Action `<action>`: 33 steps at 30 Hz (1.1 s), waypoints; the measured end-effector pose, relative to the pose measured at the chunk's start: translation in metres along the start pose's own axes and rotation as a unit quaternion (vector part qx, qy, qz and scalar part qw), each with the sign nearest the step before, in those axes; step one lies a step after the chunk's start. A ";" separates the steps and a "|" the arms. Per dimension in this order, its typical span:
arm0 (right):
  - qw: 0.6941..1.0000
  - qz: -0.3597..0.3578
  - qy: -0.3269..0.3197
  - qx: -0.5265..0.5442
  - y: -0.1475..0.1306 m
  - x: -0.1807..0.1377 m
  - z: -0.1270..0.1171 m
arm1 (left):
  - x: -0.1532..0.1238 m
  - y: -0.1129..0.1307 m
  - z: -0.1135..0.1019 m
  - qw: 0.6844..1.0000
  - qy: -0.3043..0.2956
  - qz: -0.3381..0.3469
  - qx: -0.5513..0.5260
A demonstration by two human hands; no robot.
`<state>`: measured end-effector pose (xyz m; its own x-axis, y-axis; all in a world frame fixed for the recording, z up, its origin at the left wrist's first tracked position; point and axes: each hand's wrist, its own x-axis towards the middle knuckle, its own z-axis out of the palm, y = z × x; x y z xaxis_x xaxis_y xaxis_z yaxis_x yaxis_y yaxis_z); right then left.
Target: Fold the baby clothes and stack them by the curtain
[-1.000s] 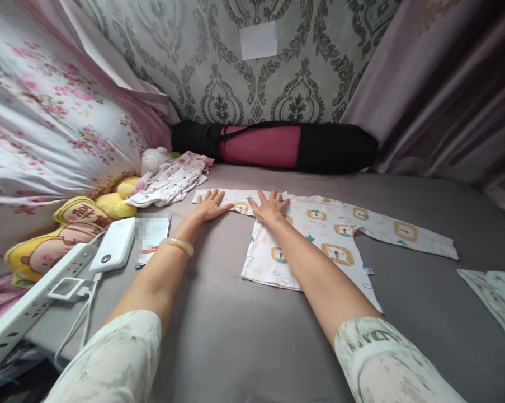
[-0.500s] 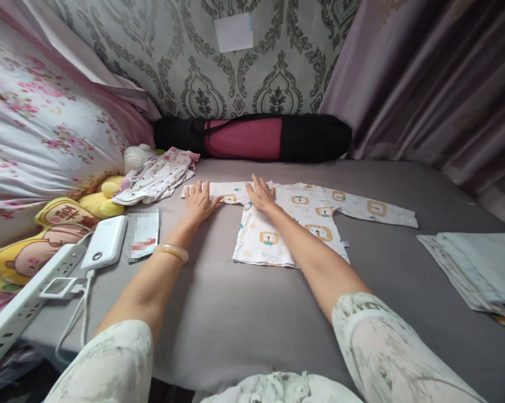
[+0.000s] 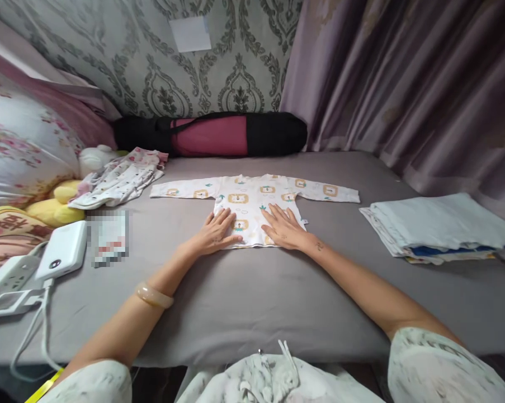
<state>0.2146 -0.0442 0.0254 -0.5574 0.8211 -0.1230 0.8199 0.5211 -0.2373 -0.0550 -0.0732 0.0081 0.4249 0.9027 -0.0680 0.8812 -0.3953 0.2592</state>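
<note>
Small LS top [image 3: 252, 189], ctr of frame, spread flat on grey sheet [image 3: 235, 305]. Hem nearest, fairly straight; little white tag at its right side seam. Body white w/ squarish tan lion faces, teal leaf bits, thin outlined ovals; neckline at far edge, both sleeves stretched out sideways. L hand [image 3: 217, 230] open, palm down on lower left of the body; R hand [image 3: 286, 226] also open, fingers spread, palm down on lower right.

Counts, near to far: 1 bangle [image 3: 154, 295], L forearm, lower left; 1 power strip [image 3: 15, 277] w/ 1 adapter [image 3: 9, 303], left edge; 1 power bank [image 3: 62, 249] just beyond; 1 pixelated packet [image 3: 108, 238], mid-left; 1 stack of folded cloth [image 3: 449, 224], mid-right, no. of pcs can't tell; 1 crumpled garment [image 3: 120, 176], left of ctr; 1 long black/pink bag [image 3: 210, 136], upper ctr; 1 white sheet of paper [image 3: 190, 33] on wallpaper [image 3: 143, 50], top.

Around: white cable [image 3: 46, 330] droops over front edge, lower left. Hands cover some of the lower print. Stack near right cuff; crumpled garment just beside left cuff, can't tell if touching. Yellow plush [image 3: 57, 206] & floral fabric [image 3: 17, 148] far left; bag lies along wall, mauve curtain [image 3: 353, 78] upper right.
</note>
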 end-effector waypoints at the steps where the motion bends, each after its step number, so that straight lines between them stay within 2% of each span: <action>1: 1.000 -0.001 0.003 -0.005 0.004 -0.005 0.001 | -0.001 0.002 0.000 1.000 -0.005 -0.007 0.003; 8: 0.999 -0.010 0.042 -0.023 0.012 -0.016 0.010 | -0.002 0.005 -0.007 0.998 -0.047 -0.040 0.015; 14: 0.999 -0.018 0.025 0.026 0.017 -0.014 0.006 | 0.009 0.013 -0.031 0.994 -0.095 -0.053 0.008; 16: 0.995 -0.042 0.023 0.085 0.029 -0.006 0.001 | 0.019 0.016 -0.038 0.995 -0.082 -0.051 0.009; 18: 0.984 -0.049 0.047 0.162 0.049 0.004 -0.008 | 0.031 0.019 -0.040 0.998 -0.038 -0.048 0.001; 21: 0.961 0.055 0.135 0.233 0.091 0.021 -0.027 | 0.053 0.028 -0.033 0.999 0.017 -0.018 -0.024; 23: 0.938 0.197 0.211 0.194 0.121 0.026 -0.041 | 0.067 0.038 -0.024 0.999 0.025 -0.003 -0.034; 25: 0.889 0.359 0.256 0.126 0.146 0.026 -0.052 | 0.078 0.050 -0.013 0.999 0.027 -0.005 -0.035; 26: 0.866 0.410 0.268 0.101 0.157 0.025 -0.055 | 0.083 0.056 -0.008 0.999 0.028 -0.008 -0.035; 28: 0.839 0.469 0.264 0.079 0.174 0.023 -0.058 | 0.088 0.065 0.002 0.999 0.033 -0.015 -0.024; 33: 0.808 0.541 0.220 0.080 0.200 0.024 -0.051 | 0.092 0.072 0.020 0.998 0.047 -0.032 0.024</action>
<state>0.3720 0.0914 0.0238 0.6040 0.7970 0.0043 0.7484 -0.5653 -0.3469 0.0519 -0.0226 0.0016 0.3477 0.9376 0.0079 0.9161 -0.3415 0.2102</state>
